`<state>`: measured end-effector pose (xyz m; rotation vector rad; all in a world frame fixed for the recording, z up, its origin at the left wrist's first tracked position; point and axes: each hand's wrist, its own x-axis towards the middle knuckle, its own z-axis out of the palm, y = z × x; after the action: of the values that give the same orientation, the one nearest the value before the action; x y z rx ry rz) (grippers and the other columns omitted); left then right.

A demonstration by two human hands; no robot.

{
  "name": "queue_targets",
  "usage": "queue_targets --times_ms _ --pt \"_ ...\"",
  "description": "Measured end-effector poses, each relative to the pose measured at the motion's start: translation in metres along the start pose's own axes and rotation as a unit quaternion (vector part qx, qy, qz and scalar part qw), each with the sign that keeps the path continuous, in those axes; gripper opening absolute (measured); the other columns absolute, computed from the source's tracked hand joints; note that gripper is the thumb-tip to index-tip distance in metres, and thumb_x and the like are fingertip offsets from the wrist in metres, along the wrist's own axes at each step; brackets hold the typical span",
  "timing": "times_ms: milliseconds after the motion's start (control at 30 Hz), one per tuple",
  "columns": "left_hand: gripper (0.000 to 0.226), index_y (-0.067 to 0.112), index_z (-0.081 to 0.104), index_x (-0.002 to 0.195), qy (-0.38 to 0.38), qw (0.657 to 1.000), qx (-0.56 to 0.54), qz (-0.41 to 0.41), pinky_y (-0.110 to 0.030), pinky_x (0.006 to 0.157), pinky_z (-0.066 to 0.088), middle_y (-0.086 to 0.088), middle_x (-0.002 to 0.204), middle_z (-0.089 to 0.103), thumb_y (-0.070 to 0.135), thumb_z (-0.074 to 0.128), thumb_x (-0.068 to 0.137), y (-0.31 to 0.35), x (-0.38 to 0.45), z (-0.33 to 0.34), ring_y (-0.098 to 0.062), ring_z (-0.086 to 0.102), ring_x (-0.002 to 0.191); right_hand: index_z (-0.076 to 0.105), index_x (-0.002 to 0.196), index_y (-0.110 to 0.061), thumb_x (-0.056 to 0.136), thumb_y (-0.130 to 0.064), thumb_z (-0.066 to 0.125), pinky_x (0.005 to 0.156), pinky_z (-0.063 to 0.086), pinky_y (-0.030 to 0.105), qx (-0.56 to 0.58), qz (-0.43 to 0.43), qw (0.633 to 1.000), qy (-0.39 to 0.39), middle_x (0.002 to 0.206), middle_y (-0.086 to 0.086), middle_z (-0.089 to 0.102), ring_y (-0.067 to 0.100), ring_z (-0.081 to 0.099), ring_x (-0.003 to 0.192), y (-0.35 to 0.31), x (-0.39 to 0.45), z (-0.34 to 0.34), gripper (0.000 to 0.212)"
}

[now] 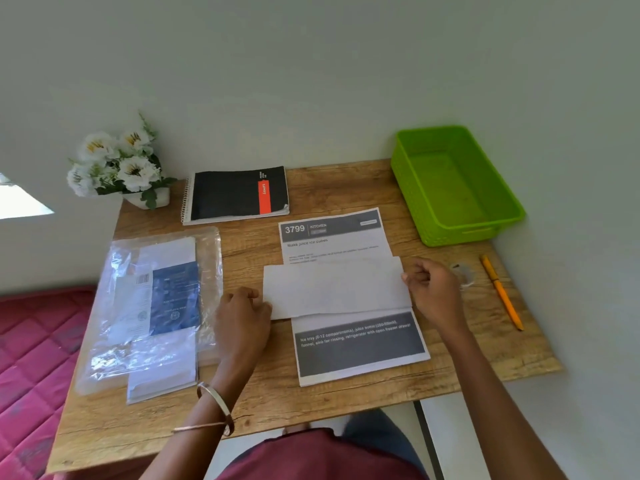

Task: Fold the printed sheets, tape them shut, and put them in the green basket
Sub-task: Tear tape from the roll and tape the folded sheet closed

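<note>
Mid-fold, both hands' fingers, left hand (242, 311) and right hand (431, 289), pinch the flap ends of the white printed paper sheet (346, 299) on the wooden surface (346, 188); best align edges squarely before creasing, bright green plastic basket (512, 209) empty.

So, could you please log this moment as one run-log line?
stage: folding | left hand: holds folded flap | right hand: holds folded flap | printed sheet: untaped | green basket: empty
</note>
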<state>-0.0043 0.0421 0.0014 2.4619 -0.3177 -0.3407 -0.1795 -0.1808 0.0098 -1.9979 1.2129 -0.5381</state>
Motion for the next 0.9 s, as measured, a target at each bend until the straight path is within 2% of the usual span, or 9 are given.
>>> queue_targets --times_ms 67,133,233,333,433,567,667,767,900 --pt "0.025 0.015 0.061 0.109 0.030 0.997 0.030 0.061 -0.030 0.077 0.046 -0.005 0.114 0.056 0.023 0.063 0.085 0.010 -0.007 0.002 -0.021 0.056 0.098 0.065 0.111 0.001 0.087 -0.007 0.065 0.073 0.043 0.025 -0.011 -0.022 0.998 0.056 0.097 0.012 0.067 0.016 0.057 0.085 0.004 -0.001 -0.011 0.026" --pt "0.025 0.016 0.061 0.111 0.018 0.991 0.022 0.130 -0.026 0.076 0.043 -0.004 0.115 0.055 0.022 0.063 0.087 0.027 -0.013 0.010 -0.019 0.055 0.099 0.069 0.104 0.001 0.086 -0.005 0.064 0.072 0.039 0.025 -0.029 -0.014 0.992 0.125 0.094 0.015 0.069 0.020 0.060 0.083 0.016 0.004 -0.026 0.019" --pt "0.021 0.020 0.065 0.107 -0.043 0.971 0.005 0.236 -0.031 0.081 0.047 0.001 0.108 0.060 0.023 0.063 0.086 0.064 -0.025 0.035 -0.019 0.055 0.098 0.070 0.099 -0.002 0.083 -0.007 0.065 0.073 0.045 0.036 -0.098 0.032 0.976 0.193 0.094 0.022 0.068 0.038 0.061 0.088 0.046 0.016 -0.051 0.017" --pt "0.024 0.022 0.066 0.107 -0.112 0.940 -0.002 0.324 -0.037 0.084 0.045 0.001 0.105 0.063 0.028 0.066 0.083 0.108 -0.040 0.073 -0.022 0.054 0.100 0.070 0.102 -0.007 0.084 -0.010 0.063 0.078 0.043 0.045 -0.174 0.094 0.960 0.200 0.100 0.024 0.064 0.044 0.052 0.097 0.066 0.021 -0.071 0.019" --pt "0.040 0.023 0.060 0.118 -0.181 0.905 0.022 0.384 -0.035 0.089 0.038 0.000 0.117 0.059 0.033 0.067 0.080 0.148 -0.054 0.117 -0.023 0.050 0.111 0.068 0.107 -0.011 0.086 -0.015 0.063 0.084 0.040 0.047 -0.210 0.105 0.958 0.162 0.107 0.021 0.061 0.042 0.047 0.105 0.075 0.027 -0.079 0.022" --pt "0.065 0.027 0.040 0.136 -0.208 0.888 0.096 0.398 -0.042 0.110 0.016 0.005 0.136 0.044 0.044 0.066 0.078 0.181 -0.066 0.166 -0.018 0.036 0.128 0.068 0.112 -0.012 0.089 -0.016 0.058 0.087 0.035 0.045 -0.248 0.105 0.955 0.123 0.110 0.019 0.058 0.039 0.044 0.109 0.086 0.036 -0.080 0.025" --pt "0.068 0.024 0.037 0.138 -0.185 0.896 0.109 0.390 -0.050 0.113 0.003 0.003 0.137 0.046 0.043 0.064 0.078 0.191 -0.069 0.188 -0.021 0.037 0.130 0.069 0.108 -0.007 0.087 -0.009 0.058 0.085 0.036 0.043 -0.243 0.091 0.955 0.144 0.103 0.021 0.059 0.040 0.047 0.103 0.090 0.040 -0.080 0.024" --pt "0.060 0.024 0.043 0.134 -0.160 0.913 0.086 0.364 -0.048 0.113 0.000 0.004 0.133 0.051 0.040 0.063 0.080 0.195 -0.067 0.196 -0.020 0.040 0.128 0.070 0.100 0.001 0.084 0.000 0.055 0.075 0.040 0.042 -0.210 0.060 0.960 0.176 0.088 0.023 0.059 0.040 0.053 0.088 0.093 0.044 -0.080 0.022" --pt "0.056 0.026 0.053 0.125 -0.160 0.926 0.023 0.342 -0.045 0.112 0.009 0.004 0.127 0.055 0.041 0.068 0.074 0.196 -0.061 0.198 -0.019 0.044 0.123 0.066 0.102 0.003 0.087 0.002 0.052 0.066 0.036 0.033 -0.166 0.049 0.967 0.187 0.091 0.023 0.057 0.037 0.054 0.080 0.094 0.048 -0.083 0.021"
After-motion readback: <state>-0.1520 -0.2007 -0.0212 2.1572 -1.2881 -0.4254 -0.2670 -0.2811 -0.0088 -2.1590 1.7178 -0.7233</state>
